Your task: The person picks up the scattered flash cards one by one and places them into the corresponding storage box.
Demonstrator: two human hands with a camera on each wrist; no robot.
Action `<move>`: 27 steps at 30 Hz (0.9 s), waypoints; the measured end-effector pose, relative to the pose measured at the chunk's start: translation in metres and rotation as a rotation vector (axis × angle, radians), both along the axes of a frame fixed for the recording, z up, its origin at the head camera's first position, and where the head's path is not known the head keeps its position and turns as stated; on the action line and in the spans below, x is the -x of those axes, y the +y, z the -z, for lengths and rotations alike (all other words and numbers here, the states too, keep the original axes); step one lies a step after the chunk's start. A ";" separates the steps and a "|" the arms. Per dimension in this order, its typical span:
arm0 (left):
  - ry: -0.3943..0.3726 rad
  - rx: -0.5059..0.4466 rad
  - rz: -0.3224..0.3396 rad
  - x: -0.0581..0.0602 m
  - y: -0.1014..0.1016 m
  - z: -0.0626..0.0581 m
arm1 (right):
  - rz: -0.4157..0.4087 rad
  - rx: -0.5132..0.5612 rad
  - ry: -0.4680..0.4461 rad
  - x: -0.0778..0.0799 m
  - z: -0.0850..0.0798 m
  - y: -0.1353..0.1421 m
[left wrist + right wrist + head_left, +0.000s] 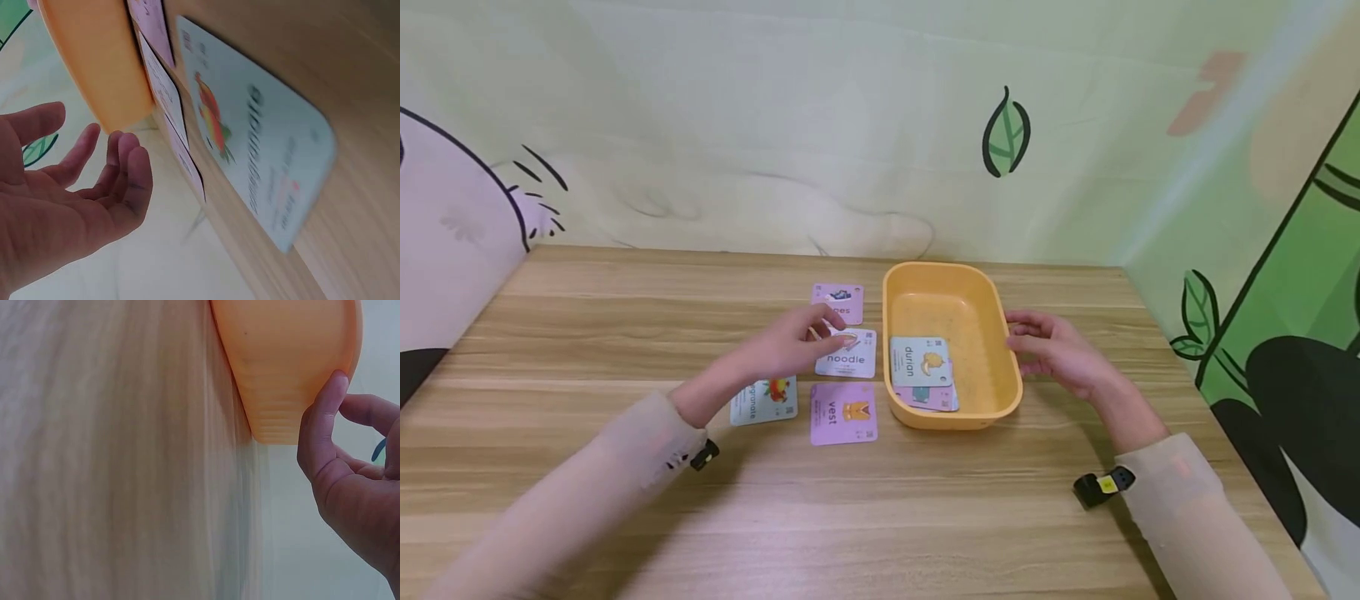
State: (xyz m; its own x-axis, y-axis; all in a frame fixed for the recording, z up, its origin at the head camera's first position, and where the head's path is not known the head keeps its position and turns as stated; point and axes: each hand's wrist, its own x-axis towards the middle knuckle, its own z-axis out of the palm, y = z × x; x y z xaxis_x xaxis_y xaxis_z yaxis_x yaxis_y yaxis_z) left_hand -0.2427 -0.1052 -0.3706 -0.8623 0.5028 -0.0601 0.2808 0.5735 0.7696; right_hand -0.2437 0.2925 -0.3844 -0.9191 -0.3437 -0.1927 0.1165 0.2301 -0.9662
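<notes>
My left hand (790, 342) hovers over the noodle card (850, 367), fingers loosely bent with nothing between them. Behind that lies a purple card (847, 297) ending in "oes", partly covered by the fingers. A purple vest card (843, 414) lies nearer me, and a pale blue card (775, 400) with a red fruit is half under my left wrist. My right hand (1060, 350) touches the right side of a yellow plastic bin (951, 421), fingertips at its rim. Inside the bin, a durian card (919, 362) overlaps a purple card (936, 400).
The bin and cards sit on a wood-grain table (775, 517). A wall covering (737, 125) printed with leaves and cartoon shapes rises right behind the table's back edge and along the right side. A black band device (1102, 487) is on the right wrist.
</notes>
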 end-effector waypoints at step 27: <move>-0.010 0.460 0.027 -0.026 -0.057 0.002 | 0.001 -0.004 0.001 0.000 0.001 0.001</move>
